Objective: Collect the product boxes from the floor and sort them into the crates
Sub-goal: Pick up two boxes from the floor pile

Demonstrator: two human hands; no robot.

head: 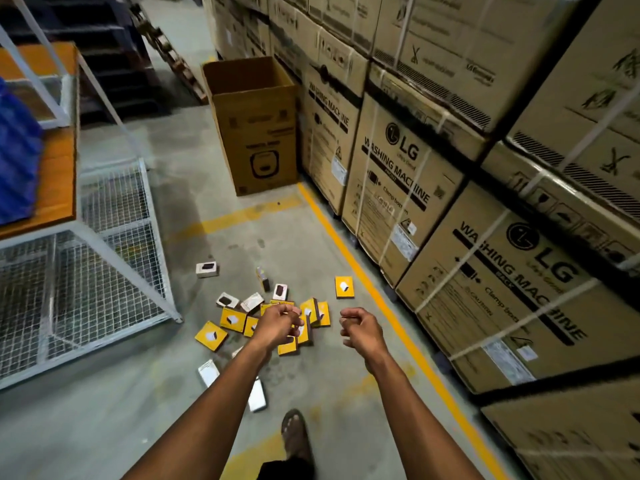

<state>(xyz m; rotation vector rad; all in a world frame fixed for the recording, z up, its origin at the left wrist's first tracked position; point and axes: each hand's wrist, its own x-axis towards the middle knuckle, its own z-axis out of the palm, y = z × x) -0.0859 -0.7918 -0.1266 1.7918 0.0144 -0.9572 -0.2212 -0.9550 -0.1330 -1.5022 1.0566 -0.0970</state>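
Several small product boxes lie scattered on the concrete floor ahead of me. Yellow ones cluster in the middle, such as one yellow box [211,336] at the left and one lone yellow box [344,287] at the right. White ones include a white box [206,269] farther off and a white box [209,372] near my left forearm. My left hand [277,323] hangs above the pile with fingers loosely curled, holding nothing. My right hand [360,327] hovers to the right of the pile, also loosely curled and empty. Part of the pile is hidden behind my left hand.
A wire-mesh cage trolley [114,258] with an orange shelf [59,174] and a blue crate [17,161] stands at the left. A tall open carton [256,126] stands ahead. Stacked washing machine cartons [398,174] wall the right, behind a yellow floor line [346,251]. My sandalled foot [296,434] is below.
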